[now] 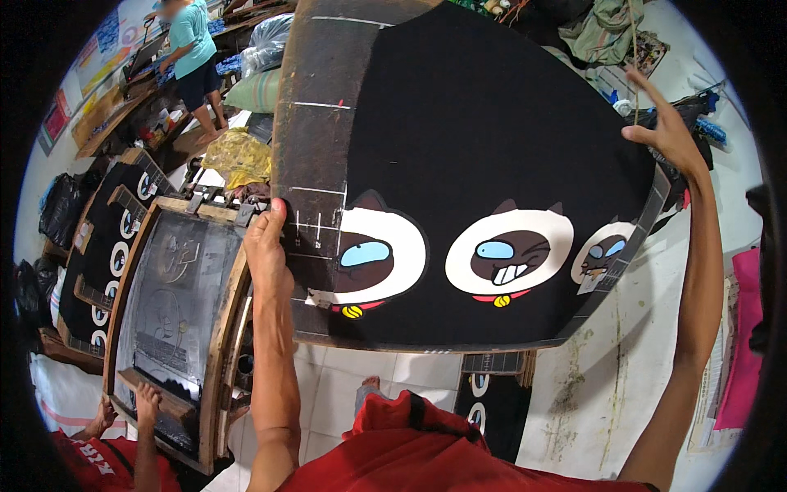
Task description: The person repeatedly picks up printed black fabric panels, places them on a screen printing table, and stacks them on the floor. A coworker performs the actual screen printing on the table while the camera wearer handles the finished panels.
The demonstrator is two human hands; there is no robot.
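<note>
My left hand (266, 239) grips the left edge of a large printing board (311, 143), held up in front of me. Black fabric (492, 115) lies on it, printed along the bottom with three white cat faces (508, 250) with blue eyes, dark muzzles and yellow bells, the rightmost partly cut off. My right hand (668, 131) is at the board's upper right corner, thumb out and fingers spread beside a thin vertical cord or stick (635, 37); whether it touches the board is unclear.
At lower left, a co-worker in red (90, 459) holds a squeegee on a screen frame (225, 328), beside another printed board (82, 262). Another person (193, 45) stands at upper left. Another board (492, 410) lies below mine. Bags and cloth (594, 37) are piled at upper right.
</note>
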